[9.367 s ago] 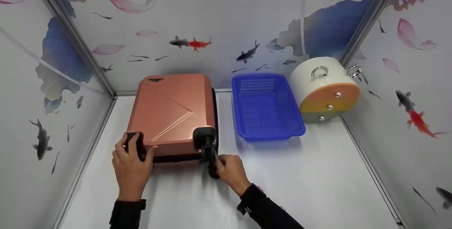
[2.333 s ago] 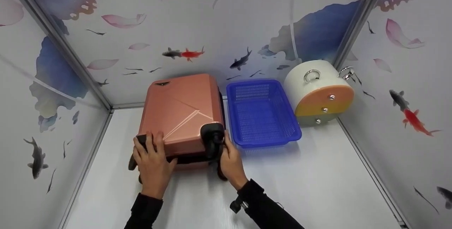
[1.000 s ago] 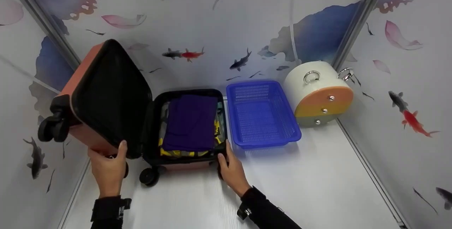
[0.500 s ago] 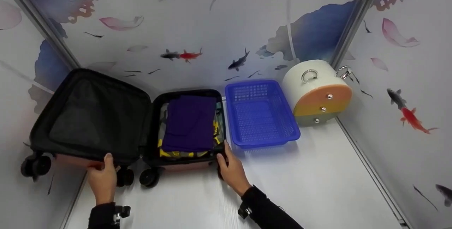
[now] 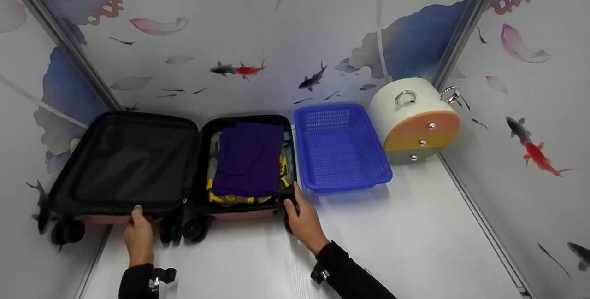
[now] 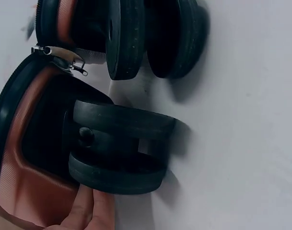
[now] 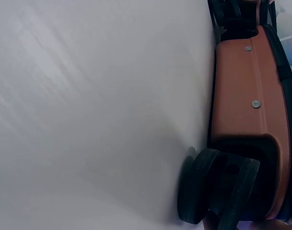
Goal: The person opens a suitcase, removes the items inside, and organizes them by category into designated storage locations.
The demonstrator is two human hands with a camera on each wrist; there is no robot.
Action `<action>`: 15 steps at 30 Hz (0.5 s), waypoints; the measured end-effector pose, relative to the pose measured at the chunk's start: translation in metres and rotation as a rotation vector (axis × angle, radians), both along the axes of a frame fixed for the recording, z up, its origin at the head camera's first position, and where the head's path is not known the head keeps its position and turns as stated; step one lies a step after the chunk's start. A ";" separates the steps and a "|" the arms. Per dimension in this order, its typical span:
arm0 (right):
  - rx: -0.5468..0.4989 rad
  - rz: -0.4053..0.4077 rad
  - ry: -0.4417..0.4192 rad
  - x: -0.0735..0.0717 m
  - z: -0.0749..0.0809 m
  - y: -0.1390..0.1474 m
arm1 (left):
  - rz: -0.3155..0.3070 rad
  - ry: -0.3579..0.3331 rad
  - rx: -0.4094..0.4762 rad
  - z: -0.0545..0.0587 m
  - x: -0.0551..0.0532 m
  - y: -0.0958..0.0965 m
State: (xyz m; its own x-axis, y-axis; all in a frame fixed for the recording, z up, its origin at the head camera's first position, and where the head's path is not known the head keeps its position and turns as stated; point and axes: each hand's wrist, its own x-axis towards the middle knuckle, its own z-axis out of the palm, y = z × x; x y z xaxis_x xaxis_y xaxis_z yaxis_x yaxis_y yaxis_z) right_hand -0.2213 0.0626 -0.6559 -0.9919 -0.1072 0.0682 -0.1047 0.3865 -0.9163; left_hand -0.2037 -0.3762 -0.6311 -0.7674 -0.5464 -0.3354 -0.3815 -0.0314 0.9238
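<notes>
In the head view a copper-coloured suitcase (image 5: 244,216) lies opened out flat, its black-lined lid (image 5: 133,161) to the left. The right half holds a folded purple cloth (image 5: 251,158) on top of a yellow and grey patterned cloth (image 5: 221,199). My left hand (image 5: 139,239) grips the lid's front edge, thumb on top. At the right half's front right corner, my right hand (image 5: 305,220) holds on by the wheel. The left wrist view shows my fingers (image 6: 88,211) against the shell beside a double wheel (image 6: 119,148). Another wheel (image 7: 220,187) appears in the right wrist view.
A blue plastic basket (image 5: 345,161) stands close to the suitcase's right side. Beyond it sits a white round-fronted drawer box (image 5: 417,114) with ring handles. Patterned walls enclose the white table (image 5: 392,234) at the back and sides.
The suitcase was closed earlier. My left hand has swung its lid up and over to the left, down flat, uncovering the cloths. My right hand has shifted from the upper wheel to the lower corner.
</notes>
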 end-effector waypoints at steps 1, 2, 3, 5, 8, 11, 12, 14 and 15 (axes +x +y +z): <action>0.003 0.001 0.000 0.000 0.000 0.000 | -0.011 -0.007 0.014 0.000 0.001 0.000; 0.004 0.001 0.001 0.000 0.000 0.001 | -0.025 -0.016 0.028 0.000 0.002 0.000; 0.006 0.002 0.004 -0.001 -0.001 0.001 | -0.046 -0.024 0.047 0.000 0.003 -0.001; 0.011 0.006 0.004 -0.001 -0.002 0.002 | -0.085 -0.034 0.102 0.000 0.005 -0.002; 0.007 0.017 -0.006 -0.001 -0.003 0.003 | -0.114 -0.052 0.179 -0.002 0.006 -0.003; 0.005 0.019 -0.014 -0.001 -0.004 0.004 | -0.094 -0.056 0.206 -0.003 0.006 -0.003; 0.003 0.016 -0.014 -0.001 -0.003 0.005 | -0.093 -0.061 0.206 -0.003 0.006 -0.004; 0.001 0.010 -0.010 -0.002 -0.003 0.006 | -0.091 -0.066 0.213 -0.003 0.006 -0.005; 0.004 0.008 -0.010 -0.002 -0.003 0.006 | -0.093 -0.065 0.221 -0.003 0.006 -0.006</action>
